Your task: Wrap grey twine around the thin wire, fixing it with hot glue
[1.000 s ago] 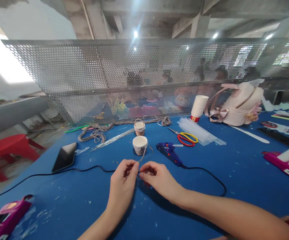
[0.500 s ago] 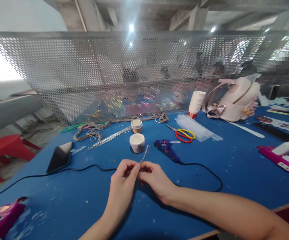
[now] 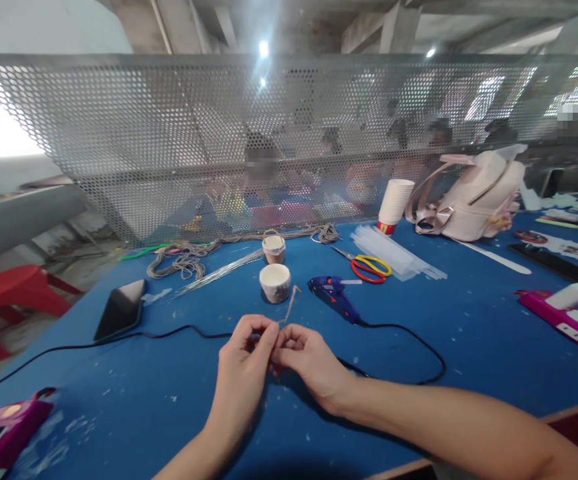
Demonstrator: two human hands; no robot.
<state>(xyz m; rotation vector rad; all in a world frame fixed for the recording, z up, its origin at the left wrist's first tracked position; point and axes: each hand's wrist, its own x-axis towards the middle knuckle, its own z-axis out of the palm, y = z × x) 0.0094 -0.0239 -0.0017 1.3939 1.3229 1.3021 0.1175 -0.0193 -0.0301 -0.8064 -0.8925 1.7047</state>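
Note:
My left hand (image 3: 249, 357) and my right hand (image 3: 309, 360) meet above the table, both with fingers pinched together. Between their fingertips is a thin twisted cord (image 3: 290, 305), its bent free end sticking up away from me; the rest of it is hidden by my fingers. Just beyond stands a small cup wrapped in pale material (image 3: 275, 284), with a smaller cup with a handle (image 3: 273, 249) behind it. To the right of the cord lies a blue glue gun (image 3: 336, 297) with a clear glue stick in its back.
Scissors (image 3: 370, 268), translucent strips (image 3: 393, 253), stacked paper cups (image 3: 395, 205) and a pale backpack (image 3: 473, 193) lie right. Left are grey cord (image 3: 179, 261), thin wires (image 3: 223, 272) and a phone (image 3: 120, 310). A black cable (image 3: 169, 335) crosses the table. A perforated metal screen (image 3: 159, 133) stands behind.
Both hands stay pinched on the cord and have shifted very slightly, the right fingertips a little lower and to the left. The view has tilted a little. Objects on the table stay put.

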